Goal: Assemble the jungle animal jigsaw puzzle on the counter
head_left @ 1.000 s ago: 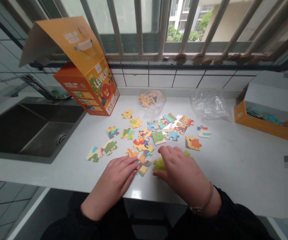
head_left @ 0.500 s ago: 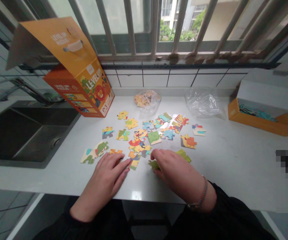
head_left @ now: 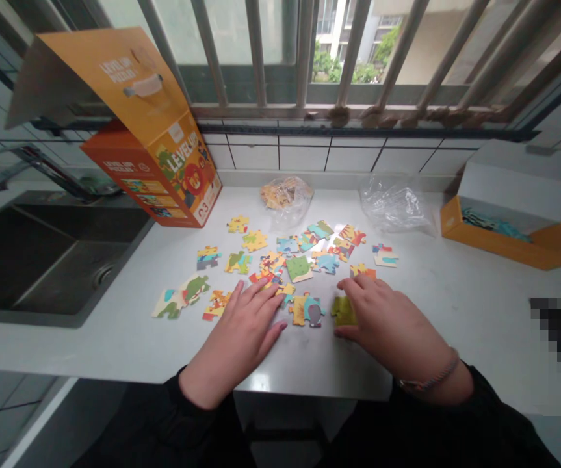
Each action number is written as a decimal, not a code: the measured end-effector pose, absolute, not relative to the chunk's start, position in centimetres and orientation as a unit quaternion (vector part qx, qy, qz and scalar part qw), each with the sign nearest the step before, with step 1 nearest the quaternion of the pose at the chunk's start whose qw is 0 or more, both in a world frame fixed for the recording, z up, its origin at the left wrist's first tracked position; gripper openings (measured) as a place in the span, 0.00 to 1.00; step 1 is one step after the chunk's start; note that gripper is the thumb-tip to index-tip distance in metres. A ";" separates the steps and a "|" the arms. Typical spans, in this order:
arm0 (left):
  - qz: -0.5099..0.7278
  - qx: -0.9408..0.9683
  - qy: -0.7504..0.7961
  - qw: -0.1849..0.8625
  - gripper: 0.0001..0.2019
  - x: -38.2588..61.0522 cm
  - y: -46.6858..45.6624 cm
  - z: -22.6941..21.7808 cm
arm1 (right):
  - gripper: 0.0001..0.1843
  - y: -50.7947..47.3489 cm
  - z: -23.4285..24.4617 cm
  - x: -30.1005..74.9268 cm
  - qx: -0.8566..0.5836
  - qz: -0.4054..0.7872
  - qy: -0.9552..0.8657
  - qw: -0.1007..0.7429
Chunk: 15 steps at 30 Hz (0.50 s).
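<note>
**Pic-side pc (head_left: 301,311) now in view btwn hands; R hand (head_left: 394,325) over green pc (head_left: 342,313)**

Vs 0.5 s ago: your R hand's shifted right, and the yellow/teal/gray pc now sits face up on the counter (head_left: 456,305), in the gap btwn your hands, w/ neither touching it. One pc or a joined pair, can't tell. Plain green showed near there before, so it's prob. been flipped, but that's a judgement. If so, one more pc has its art readable.

R: fingers curved, thumb at near edge of the green pc, index by its far edge. Firm pinch or just resting, can't tell; rest of the pc is under your palm. Orange pc (head_left: 359,270) pokes out just beyond your knuckles.

L hand (head_left: 241,335): moved fwd and right since then. Fingers straight, spread, no grip seen; tips over the near edge of the ctr cluster (head_left: 273,262), pressing or not, can't tell. Spotted orange pc (head_left: 214,307) shows more now, just left of your hand, partly hidden by it.

Behind: loose pcs on both sides of the cluster, bagged pcs (head_left: 280,193) and crumpled clear bag (head_left: 394,201) near the wall, tall orange box (head_left: 187,175) left, low open box (head_left: 504,248) right.
</note>
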<state>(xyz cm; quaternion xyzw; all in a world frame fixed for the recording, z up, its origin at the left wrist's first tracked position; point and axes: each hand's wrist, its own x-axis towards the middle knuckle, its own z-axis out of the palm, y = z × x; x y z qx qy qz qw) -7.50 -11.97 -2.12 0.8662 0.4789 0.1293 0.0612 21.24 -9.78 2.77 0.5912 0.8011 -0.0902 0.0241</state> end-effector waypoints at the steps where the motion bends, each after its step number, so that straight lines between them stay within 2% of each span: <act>1: 0.124 0.872 0.469 0.067 0.21 -7.1 -11.9 -2.0 | 0.26 -9.7 2.6 21.7 0.596 -0.098 0.796 0.035; 7: 0.120 0.886 0.436 0.097 0.21 -5.6 -12.2 -1.9 | 0.15 -8.7 1.7 23.0 0.578 -0.164 0.798 0.049; 13: 0.131 0.887 0.435 0.085 0.20 -5.0 -12.2 -2.4 | 0.06 -8.1 2.8 25.3 0.566 -0.197 0.799 -0.050; 15: 0.138 0.884 0.439 0.082 0.19 -4.7 -12.2 -2.4 | 0.07 -7.9 3.0 26.0 0.566 -0.198 0.796 -0.086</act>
